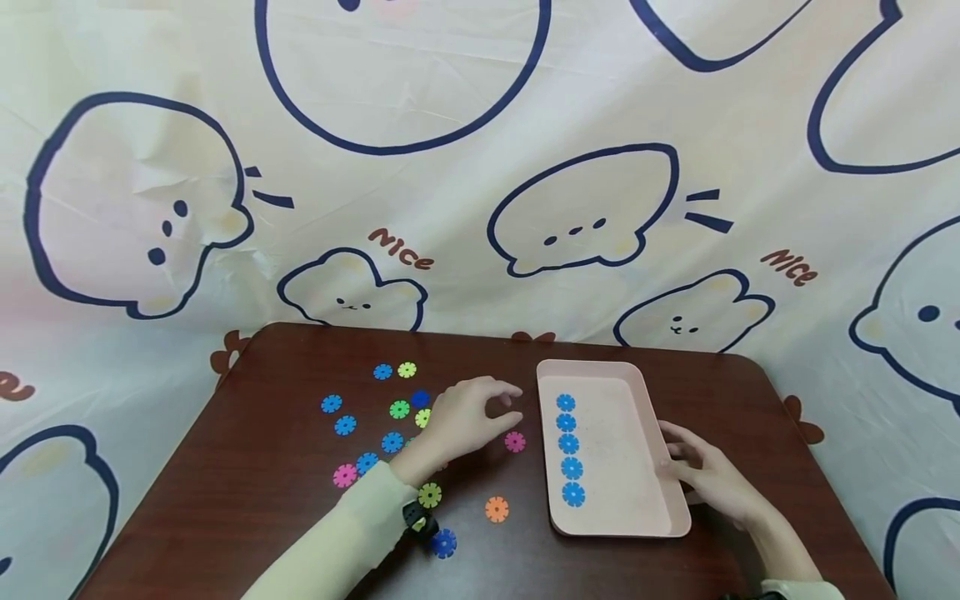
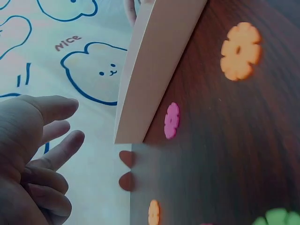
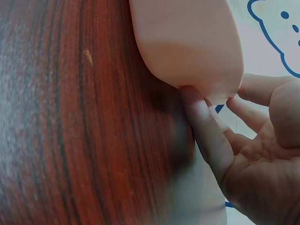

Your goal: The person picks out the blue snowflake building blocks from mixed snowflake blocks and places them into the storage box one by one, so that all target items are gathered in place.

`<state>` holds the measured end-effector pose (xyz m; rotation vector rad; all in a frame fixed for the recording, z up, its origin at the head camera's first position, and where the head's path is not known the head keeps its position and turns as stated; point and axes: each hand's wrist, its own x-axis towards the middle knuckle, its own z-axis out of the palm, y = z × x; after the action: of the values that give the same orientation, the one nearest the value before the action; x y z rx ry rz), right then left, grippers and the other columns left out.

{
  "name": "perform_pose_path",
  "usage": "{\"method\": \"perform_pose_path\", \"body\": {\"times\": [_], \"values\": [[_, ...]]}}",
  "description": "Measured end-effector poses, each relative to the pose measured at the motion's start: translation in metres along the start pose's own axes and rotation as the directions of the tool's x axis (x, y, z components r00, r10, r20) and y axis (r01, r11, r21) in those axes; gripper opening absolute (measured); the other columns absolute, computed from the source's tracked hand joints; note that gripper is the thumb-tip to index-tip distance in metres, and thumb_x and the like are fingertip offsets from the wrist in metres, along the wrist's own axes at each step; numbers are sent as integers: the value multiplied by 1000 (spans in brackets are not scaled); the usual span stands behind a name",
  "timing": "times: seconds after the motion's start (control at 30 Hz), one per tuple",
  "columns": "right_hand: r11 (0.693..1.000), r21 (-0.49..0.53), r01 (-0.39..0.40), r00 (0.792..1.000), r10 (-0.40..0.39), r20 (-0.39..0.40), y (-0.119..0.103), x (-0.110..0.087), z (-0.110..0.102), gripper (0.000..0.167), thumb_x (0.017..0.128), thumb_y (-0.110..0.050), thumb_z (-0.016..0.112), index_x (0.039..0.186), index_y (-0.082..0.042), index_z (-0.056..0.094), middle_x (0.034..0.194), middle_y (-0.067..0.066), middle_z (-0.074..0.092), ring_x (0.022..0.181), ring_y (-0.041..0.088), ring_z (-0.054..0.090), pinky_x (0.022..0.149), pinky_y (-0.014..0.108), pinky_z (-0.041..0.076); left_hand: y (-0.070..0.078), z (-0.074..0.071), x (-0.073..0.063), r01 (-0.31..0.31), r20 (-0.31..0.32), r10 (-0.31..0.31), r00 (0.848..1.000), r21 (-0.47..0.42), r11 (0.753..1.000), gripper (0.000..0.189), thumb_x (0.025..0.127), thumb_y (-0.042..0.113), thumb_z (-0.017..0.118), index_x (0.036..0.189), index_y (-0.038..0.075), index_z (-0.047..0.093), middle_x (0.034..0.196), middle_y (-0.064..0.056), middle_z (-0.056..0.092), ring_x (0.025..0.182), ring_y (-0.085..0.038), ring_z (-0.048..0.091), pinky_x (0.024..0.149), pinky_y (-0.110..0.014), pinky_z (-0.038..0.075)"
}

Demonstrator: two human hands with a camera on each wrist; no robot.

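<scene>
My left hand point(image 1: 468, 417) hovers between the scattered snowflake building discs and the tray, thumb and fingers apart and holding nothing. Just beside its fingertips lies a magenta disc point(image 1: 515, 442), with an orange disc point(image 1: 497, 509) nearer the front. The pale pink tray point(image 1: 622, 467) has a column of several light blue discs point(image 1: 568, 444) along its left side. At the tray's right edge my right hand point(image 1: 712, 479) grips the wall, its thumb and fingers meeting the pink side point(image 3: 187, 61) in the right wrist view.
Several loose discs in blue, green, yellow and pink, such as a pink disc point(image 1: 345, 476) and a dark blue disc point(image 1: 444, 543), lie on the left of the brown table point(image 1: 247, 467). A printed cloth point(image 1: 465, 200) hangs behind the table's far edge.
</scene>
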<state>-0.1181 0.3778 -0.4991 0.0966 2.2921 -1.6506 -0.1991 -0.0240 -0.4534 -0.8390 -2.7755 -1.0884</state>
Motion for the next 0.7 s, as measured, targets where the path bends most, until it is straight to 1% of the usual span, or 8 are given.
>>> {"method": "perform_pose_path", "body": {"times": [0.17,0.3,0.4,0.47,0.6,0.63,0.67,0.7], "values": [[1000,-2,-1,1000,1,-1,1,0,1,74,101,-14,68,163,-10,27,142,33,49,104,37,69,72,51,61,-8,-10,-15,14,-12,-14,1000,-5,1000,35,92,33,81,124,19,76,106,3,73,93,-21,70,69,-30,53],[1000,-2,2,1000,-2,2,1,0,0,74,101,-14,68,164,-11,27,142,33,49,104,37,69,72,51,61,-17,-18,-25,11,-29,-11,1000,-7,1000,35,92,33,81,123,18,77,106,3,73,90,-22,69,66,-30,53],[1000,-4,4,1000,-4,2,0,0,-1,74,102,-14,68,164,-11,27,142,33,50,103,37,69,72,51,61,-24,-25,-33,21,-45,-22,999,-6,1000,34,91,32,83,122,19,77,106,5,74,93,-20,69,70,-32,53],[1000,-5,4,1000,-4,1,-1,0,-1,74,102,-15,68,164,-10,27,142,33,50,103,37,70,72,51,61,-30,-29,-39,38,-55,-38,998,-4,999,34,90,30,84,122,20,77,106,5,74,92,-20,69,69,-33,53],[1000,-9,1,1000,-1,1,-2,-1,0,75,101,-15,68,164,-10,27,142,33,50,103,37,70,72,51,61,-40,-39,-49,82,-80,-82,993,-10,997,35,88,29,85,121,19,77,106,6,74,91,-21,70,63,-30,52],[1000,-10,0,1000,0,1,-2,-1,0,75,101,-15,68,164,-10,27,142,33,50,103,37,70,72,51,61,-43,-41,-52,93,-86,-94,992,-13,996,34,88,29,86,120,20,78,106,6,74,84,-20,69,58,-29,50],[1000,-12,-1,1000,1,0,-2,0,0,75,101,-15,68,164,-10,27,142,33,50,103,37,70,71,51,61,-45,-44,-55,105,-91,-106,990,-15,994,35,88,29,86,120,20,78,106,5,75,81,-20,68,56,-28,49],[1000,-12,-2,1000,2,0,-2,0,1,75,101,-15,68,164,-10,27,142,33,50,103,37,70,71,51,61,-48,-46,-58,114,-95,-116,989,-18,993,35,88,30,85,121,19,77,107,4,75,75,-20,66,52,-28,47]]}}
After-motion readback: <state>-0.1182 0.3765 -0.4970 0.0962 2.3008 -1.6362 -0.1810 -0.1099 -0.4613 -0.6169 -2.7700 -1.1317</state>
